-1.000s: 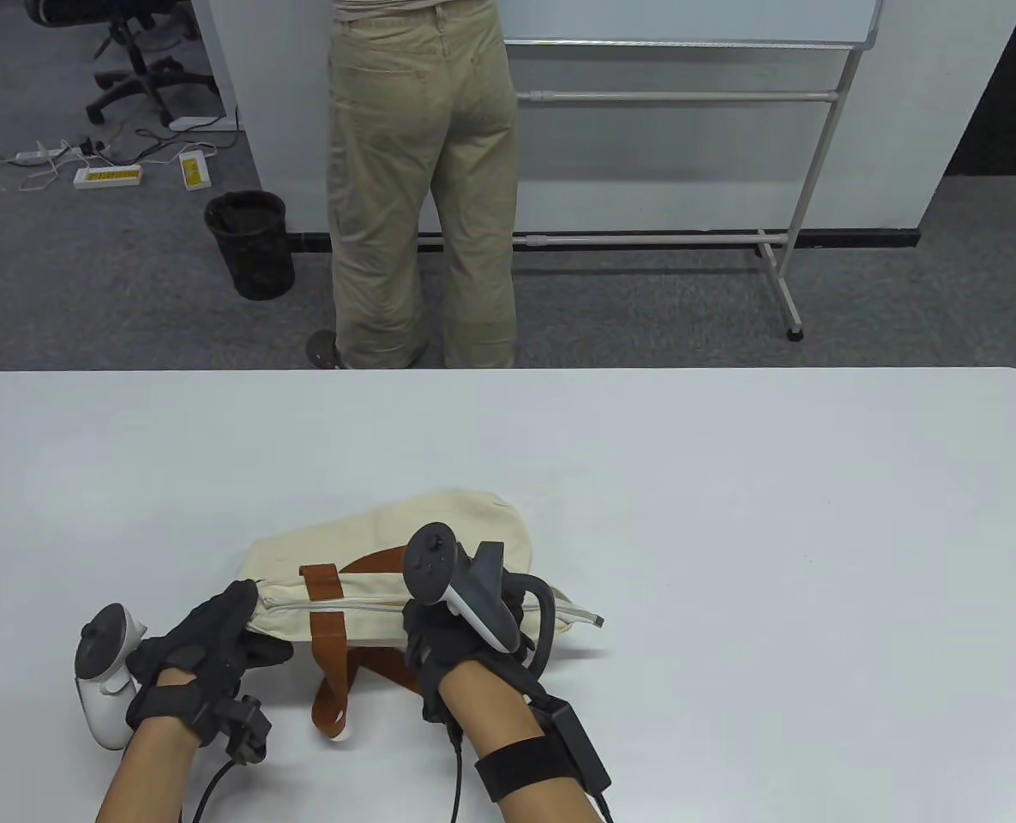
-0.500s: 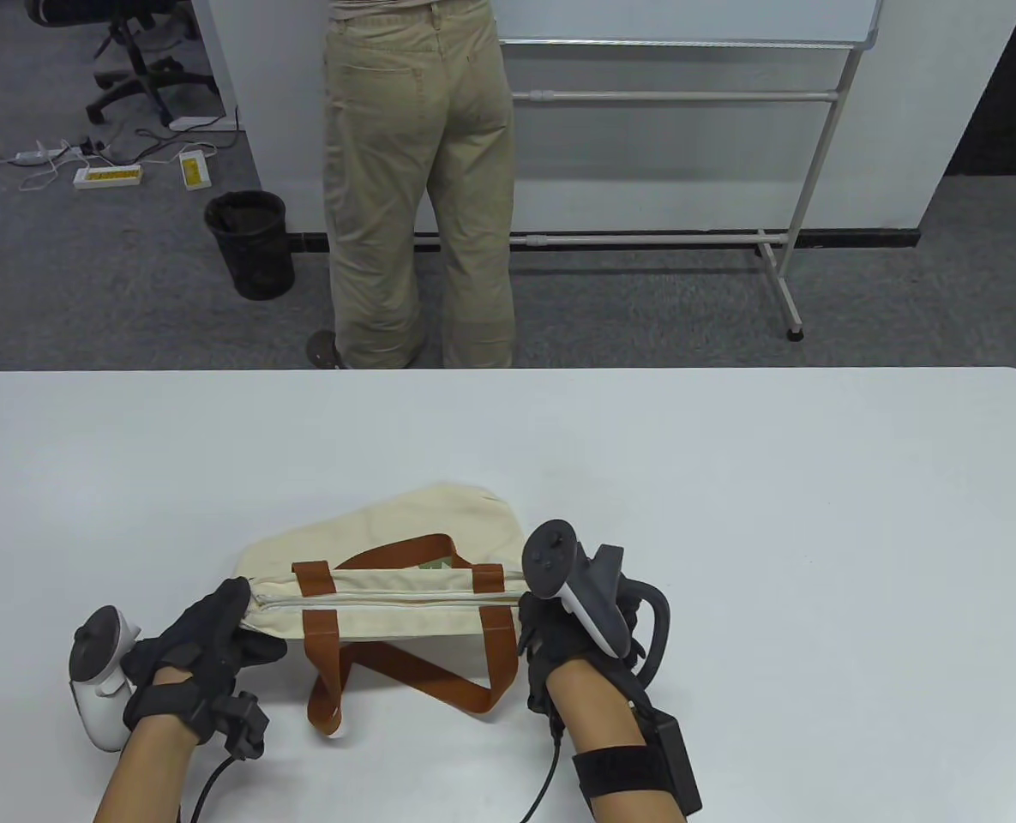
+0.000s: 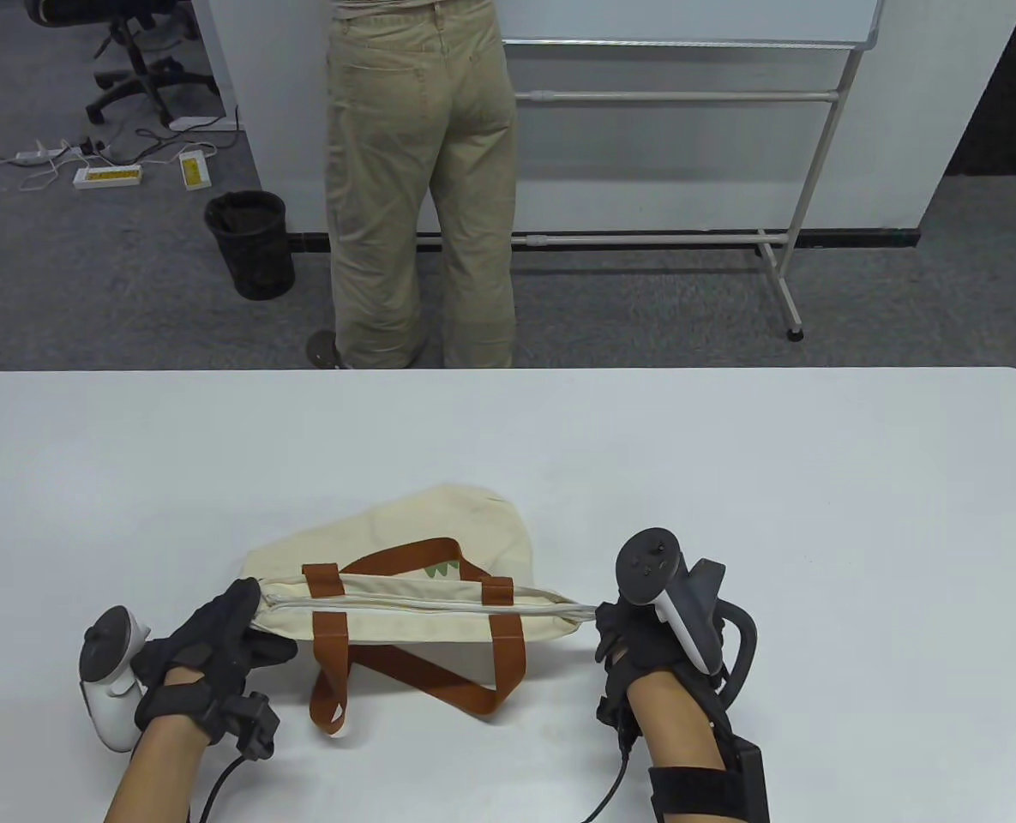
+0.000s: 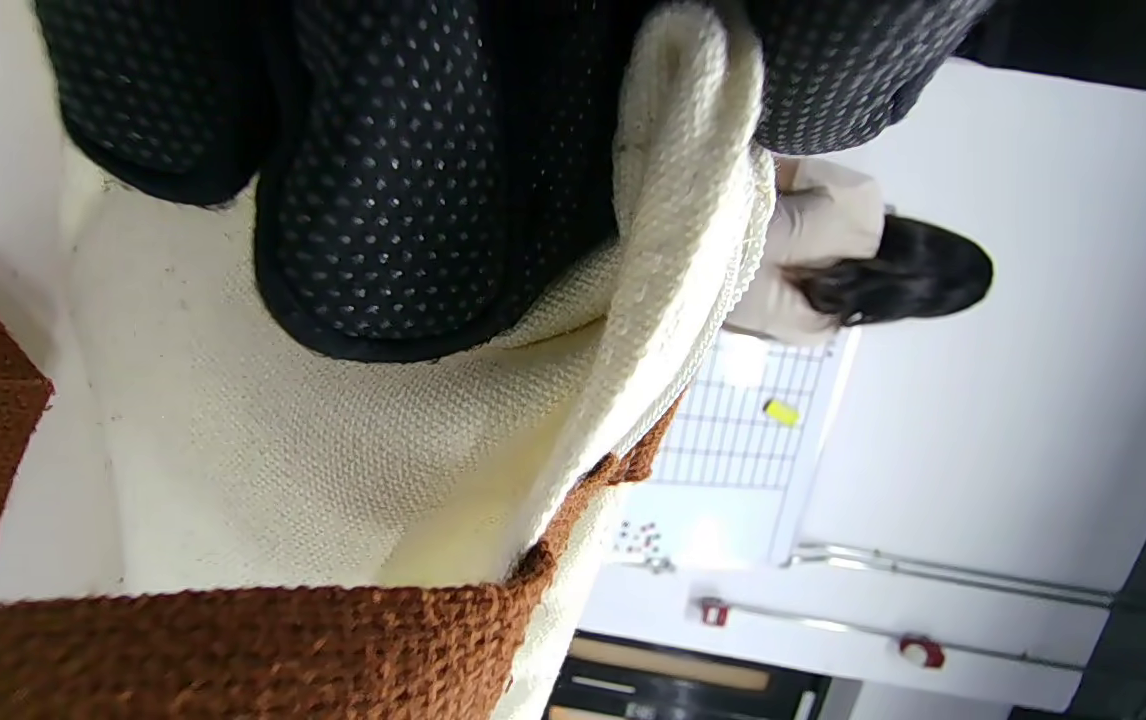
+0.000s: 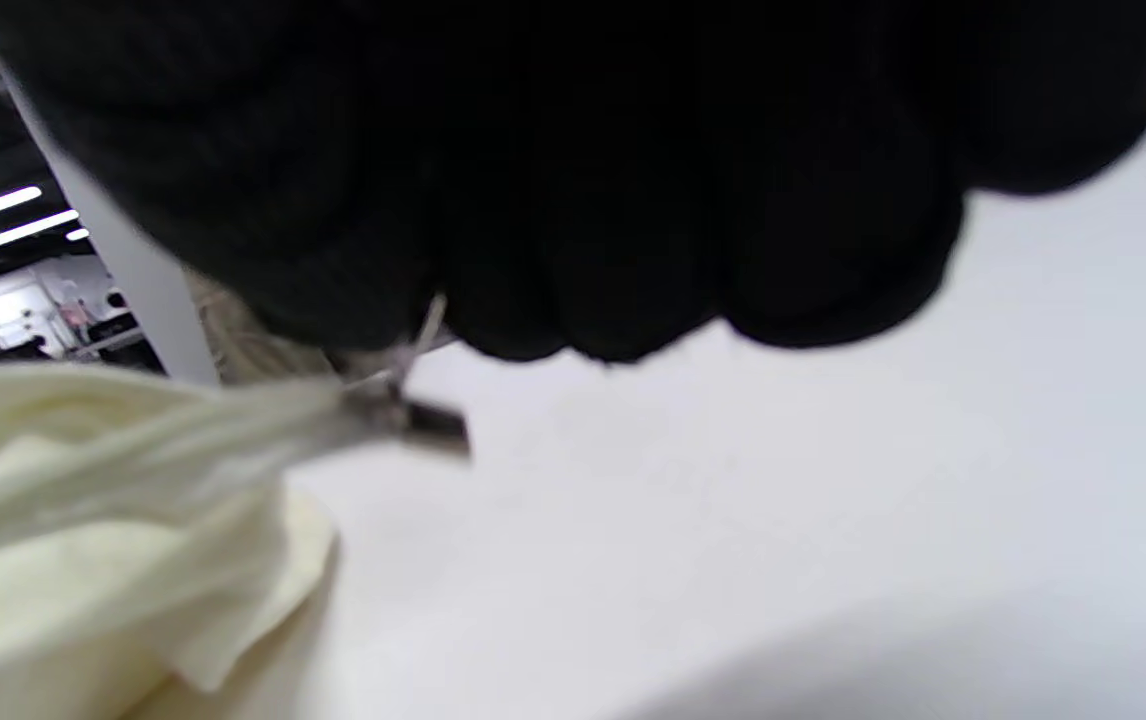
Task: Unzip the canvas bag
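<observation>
A cream canvas bag (image 3: pixel 422 536) with brown straps (image 3: pixel 426 677) lies near the table's front edge, its zipper (image 3: pixel 422 603) running left to right. My left hand (image 3: pixel 220 630) grips the bag's left end; the left wrist view shows the fingers (image 4: pixel 383 200) pinching the cream canvas (image 4: pixel 263 450). My right hand (image 3: pixel 619 626) is at the zipper's right end, fingers closed on the zipper pull. In the right wrist view the metal slider (image 5: pixel 403 418) sits at the zipper's tip, just under the curled fingers (image 5: pixel 583 200).
The white table (image 3: pixel 730 480) stretches away behind and to the right of the bag. A person in khaki trousers (image 3: pixel 422 189) stands just beyond the far edge. A whiteboard stand (image 3: pixel 782 257) and a black bin (image 3: pixel 250 244) are on the floor.
My right hand has moved right along the zipper from the bag's middle to its right end, uncovering both strap ends. The left hand has stayed holding the left end.
</observation>
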{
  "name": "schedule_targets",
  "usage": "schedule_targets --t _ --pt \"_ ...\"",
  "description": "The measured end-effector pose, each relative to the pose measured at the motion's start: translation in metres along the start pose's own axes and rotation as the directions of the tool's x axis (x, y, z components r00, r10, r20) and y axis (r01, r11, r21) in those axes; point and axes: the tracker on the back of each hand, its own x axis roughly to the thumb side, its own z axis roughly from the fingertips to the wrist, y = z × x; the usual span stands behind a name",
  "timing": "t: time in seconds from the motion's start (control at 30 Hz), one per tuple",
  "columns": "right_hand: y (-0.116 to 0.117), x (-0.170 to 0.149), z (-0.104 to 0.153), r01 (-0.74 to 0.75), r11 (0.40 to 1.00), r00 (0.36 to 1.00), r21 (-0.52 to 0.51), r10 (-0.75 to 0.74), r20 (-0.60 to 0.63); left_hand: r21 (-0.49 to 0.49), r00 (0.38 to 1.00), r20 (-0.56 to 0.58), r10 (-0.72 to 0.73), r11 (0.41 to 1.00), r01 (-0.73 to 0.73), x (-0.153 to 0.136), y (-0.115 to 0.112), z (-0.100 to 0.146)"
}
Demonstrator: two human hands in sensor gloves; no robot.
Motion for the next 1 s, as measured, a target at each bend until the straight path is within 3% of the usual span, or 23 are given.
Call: schedule_targets --t 0.17,0.3,0.5,0.63,0.83,1.0 --pt "-0.008 0.012 0.005 0.115 0.993 0.989 -0.007 -0.114 0.095 0.023 1.000 0.017 -0.017 1.000 0.016 0.002 0.001 0.001" --pt "-0.006 0.031 0.006 0.178 0.982 0.961 0.067 -0.188 0.203 0.032 1.000 0.015 -0.014 0.999 0.014 0.001 0.004 0.001" --pt "0.031 0.059 -0.006 0.159 0.931 0.899 0.328 -0.275 0.342 0.039 1.000 0.018 -0.012 0.999 0.012 0.000 0.006 0.001" --pt "0.054 0.069 -0.010 0.083 0.890 0.903 0.449 -0.257 0.343 0.036 1.000 0.020 -0.015 0.999 0.014 0.000 0.006 0.001" --pt "0.067 0.080 -0.013 -0.036 0.933 0.922 0.359 -0.108 0.373 0.031 1.000 0.021 -0.017 0.999 0.016 0.000 0.006 0.001" --pt "0.065 0.084 -0.017 0.023 0.973 0.940 0.229 -0.099 0.326 0.053 0.995 0.041 -0.091 0.995 0.089 0.003 0.008 0.001"
